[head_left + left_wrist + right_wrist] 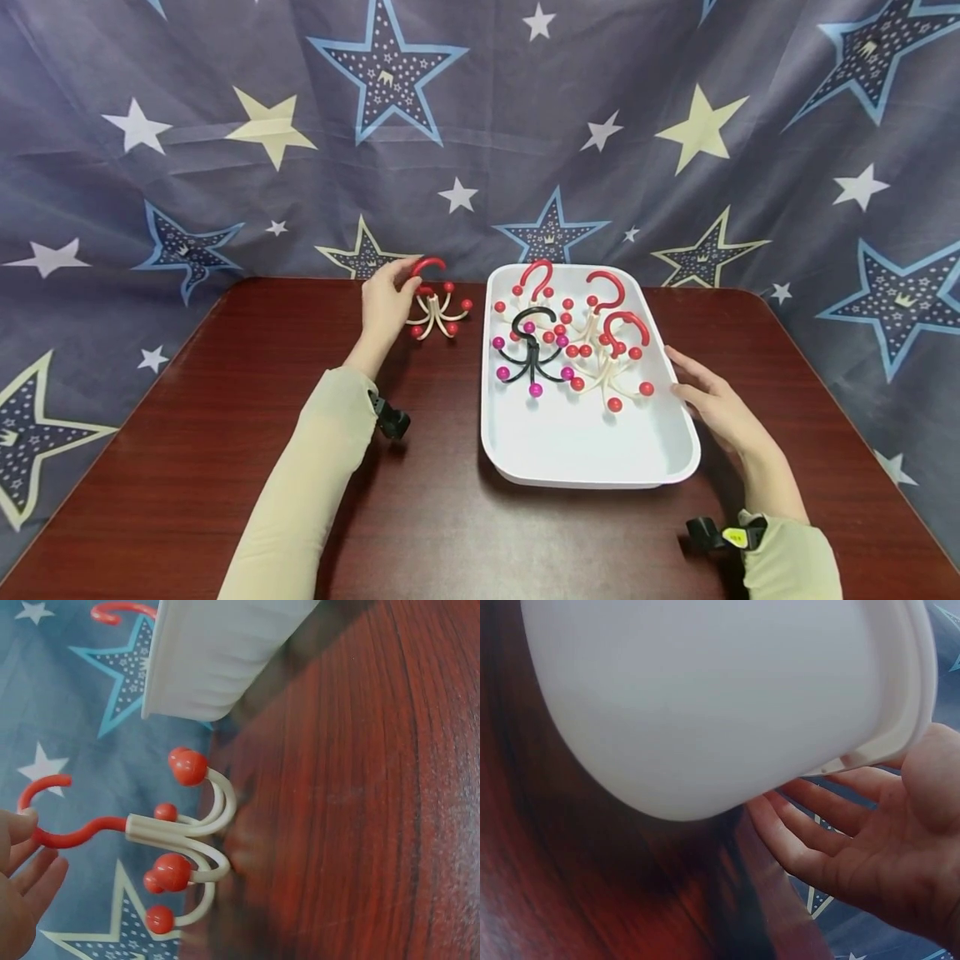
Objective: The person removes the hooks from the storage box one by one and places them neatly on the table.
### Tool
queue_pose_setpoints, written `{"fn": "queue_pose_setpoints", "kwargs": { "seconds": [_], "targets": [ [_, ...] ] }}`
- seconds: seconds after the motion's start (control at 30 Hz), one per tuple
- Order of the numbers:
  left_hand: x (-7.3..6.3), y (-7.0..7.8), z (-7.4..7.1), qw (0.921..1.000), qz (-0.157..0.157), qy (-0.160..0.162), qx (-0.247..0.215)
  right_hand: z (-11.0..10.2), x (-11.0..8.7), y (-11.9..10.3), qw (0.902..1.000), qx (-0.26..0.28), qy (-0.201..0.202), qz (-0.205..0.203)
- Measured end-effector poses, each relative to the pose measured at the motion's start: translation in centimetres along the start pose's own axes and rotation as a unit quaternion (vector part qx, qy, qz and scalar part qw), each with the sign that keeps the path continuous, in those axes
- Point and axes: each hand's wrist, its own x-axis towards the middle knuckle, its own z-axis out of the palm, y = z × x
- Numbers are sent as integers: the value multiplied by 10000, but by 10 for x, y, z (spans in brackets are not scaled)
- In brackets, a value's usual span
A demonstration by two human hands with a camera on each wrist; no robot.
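Star-printed cloth (480, 125) hangs behind a dark reddish counter (420, 517). Just left of the frame's centre, the left hand (386, 304) pinches the red hook (431, 262) of a cream stand (433, 310). Right of centre, a white tray (570, 446) carries three similar stands (609, 367) and a black stand (533, 358) with magenta balls (536, 390). The right hand (723, 408) touches the tray's right side with loosely extended fingers.
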Motion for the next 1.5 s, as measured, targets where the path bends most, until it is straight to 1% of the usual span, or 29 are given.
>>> {"fn": "queue_pose_setpoints", "kwargs": {
  "seconds": [0.1,0.17,0.27,0.4,0.5,0.57,0.7,0.8,0.97,1.03,1.1,1.23,1.5],
  "targets": [
    [1,8,-3,9997,202,53,141,0,0,0,10000,5,-15,-43],
    [1,15,-5,9994,325,82,130,0,0,0,10000,2,-23,-53],
    [-1,28,-6,9987,519,23,-1,0,0,0,10000,13,-11,-11],
    [-8,44,-1,9967,721,-203,-308,0,1,0,10000,8,15,40],
    [-15,55,6,9944,807,-470,-487,-1,1,0,10000,-16,7,4],
    [-20,61,12,9918,841,-722,-644,-1,1,0,10000,-31,2,-21],
    [-30,71,24,9844,919,-1259,-812,-1,2,2,10000,-25,1,-22],
    [-36,78,32,9799,960,-1589,-733,-1,3,3,10000,-24,-2,-17],
    [-45,87,44,9702,809,-2138,-800,-1,3,3,10000,2,-16,-52],
    [-47,90,48,9675,739,-2278,-814,-1,3,3,10000,11,-11,-58],
    [-49,93,50,9662,737,-2339,-792,-1,3,3,10000,2,-7,-51],
    [-52,95,54,9668,751,-2362,-623,-1,3,2,10000,-40,-11,-25],
    [-55,96,56,9721,714,-2150,-612,-1,2,1,10000,-94,0,14]
  ]
}}
